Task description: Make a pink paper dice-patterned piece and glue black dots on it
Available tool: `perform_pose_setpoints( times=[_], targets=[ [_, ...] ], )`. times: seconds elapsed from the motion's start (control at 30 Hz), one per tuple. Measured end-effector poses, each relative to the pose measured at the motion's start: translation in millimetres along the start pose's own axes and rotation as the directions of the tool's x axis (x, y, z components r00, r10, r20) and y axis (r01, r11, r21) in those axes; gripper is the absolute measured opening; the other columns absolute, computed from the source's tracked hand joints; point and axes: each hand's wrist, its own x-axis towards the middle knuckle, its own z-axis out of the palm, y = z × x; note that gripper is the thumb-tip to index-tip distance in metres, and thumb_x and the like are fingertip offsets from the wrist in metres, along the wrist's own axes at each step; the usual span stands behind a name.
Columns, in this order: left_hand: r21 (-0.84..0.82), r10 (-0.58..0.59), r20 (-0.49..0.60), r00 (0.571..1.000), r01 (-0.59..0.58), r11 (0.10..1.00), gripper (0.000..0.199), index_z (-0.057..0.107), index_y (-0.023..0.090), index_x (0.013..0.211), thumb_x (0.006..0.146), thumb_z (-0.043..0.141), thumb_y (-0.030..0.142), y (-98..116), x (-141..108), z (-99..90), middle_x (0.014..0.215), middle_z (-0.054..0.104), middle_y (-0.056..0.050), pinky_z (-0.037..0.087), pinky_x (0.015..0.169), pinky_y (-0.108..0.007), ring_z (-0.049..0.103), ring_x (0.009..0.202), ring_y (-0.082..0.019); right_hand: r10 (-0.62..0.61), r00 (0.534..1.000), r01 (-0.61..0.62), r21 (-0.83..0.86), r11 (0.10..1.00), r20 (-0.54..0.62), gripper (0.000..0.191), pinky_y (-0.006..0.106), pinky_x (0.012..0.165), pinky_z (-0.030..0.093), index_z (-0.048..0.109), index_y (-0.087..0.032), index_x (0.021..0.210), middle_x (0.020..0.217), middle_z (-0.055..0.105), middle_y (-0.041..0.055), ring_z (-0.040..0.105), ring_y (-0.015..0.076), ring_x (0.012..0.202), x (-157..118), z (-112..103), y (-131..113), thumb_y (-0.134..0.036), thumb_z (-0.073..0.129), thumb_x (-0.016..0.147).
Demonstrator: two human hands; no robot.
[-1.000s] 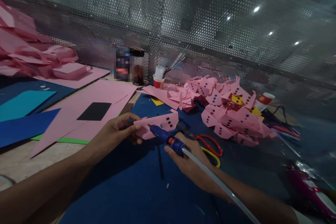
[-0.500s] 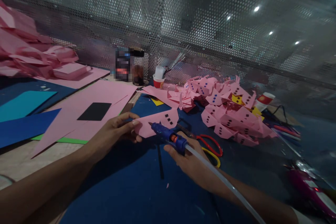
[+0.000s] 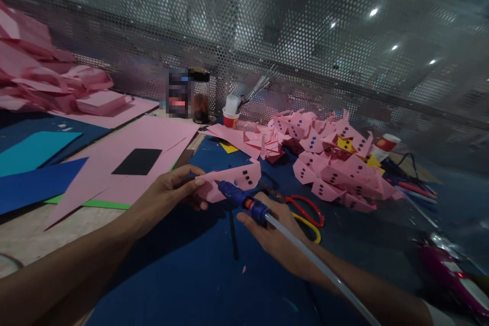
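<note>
My left hand (image 3: 178, 188) pinches the left end of a folded pink paper piece (image 3: 229, 174) that has small black squares near its right end. In my right hand (image 3: 277, 226) is a blue hot glue gun (image 3: 244, 201), with a long clear glue stick (image 3: 309, 254) trailing from its back. The gun's nozzle points left and lies at the pink paper's face, close to my left fingertips; whether it touches is hard to tell. Behind my right hand lie scissors (image 3: 305, 206) with red and yellow handles.
Pink folded pieces with dark squares are heaped (image 3: 332, 158) at the right. Pink sheets (image 3: 160, 135) bear a black square (image 3: 137, 161) at left, beside blue sheets (image 3: 42, 183). A paper cup (image 3: 231, 118) and a jar (image 3: 201, 99) stand by the perforated metal panel (image 3: 267, 25).
The glue gun has shifted slightly left along the pink paper, with my right hand following. The paper has tilted a little; my left hand keeps its hold.
</note>
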Motion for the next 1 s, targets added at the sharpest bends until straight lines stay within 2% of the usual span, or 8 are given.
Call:
perform_pose_setpoints(
  times=[0.27,0.53,1.0],
  targets=[
    [0.015,-0.002,-0.005,1.000,0.002,1.000,0.026,0.062,0.023,0.096,0.086,0.064,0.047,2.3,-1.1,0.7,0.081,0.070,0.000,0.058,0.072,-0.034,0.070,0.070,-0.020,0.017,1.000,-0.017,-0.060,0.998,-0.001,0.022,0.023,0.052,0.030,0.051,-0.023,0.082,0.067,0.052,-0.0034,0.043,0.0122,0.056,1.9,0.9,-0.3,-0.041,0.058,0.090],
    [0.012,0.000,-0.009,1.000,0.000,1.000,0.027,0.063,0.022,0.095,0.084,0.066,0.047,3.7,-0.8,1.0,0.082,0.070,-0.001,0.058,0.072,-0.035,0.070,0.070,-0.021,0.037,0.999,-0.041,-0.132,0.990,-0.033,0.026,0.023,0.052,0.026,0.044,-0.023,0.080,0.067,0.052,-0.0038,0.043,0.0118,0.055,-0.3,4.3,2.8,-0.043,0.054,0.093],
    [0.009,-0.008,-0.003,1.000,0.008,1.000,0.024,0.063,0.022,0.096,0.087,0.064,0.045,3.9,-0.4,0.7,0.082,0.071,-0.001,0.059,0.072,-0.034,0.071,0.071,-0.020,-0.019,0.999,0.015,-0.139,0.990,-0.028,0.018,0.023,0.053,0.031,0.046,-0.022,0.080,0.069,0.052,-0.0030,0.045,0.0116,0.056,0.9,3.9,4.4,-0.033,0.055,0.091]
  ],
)
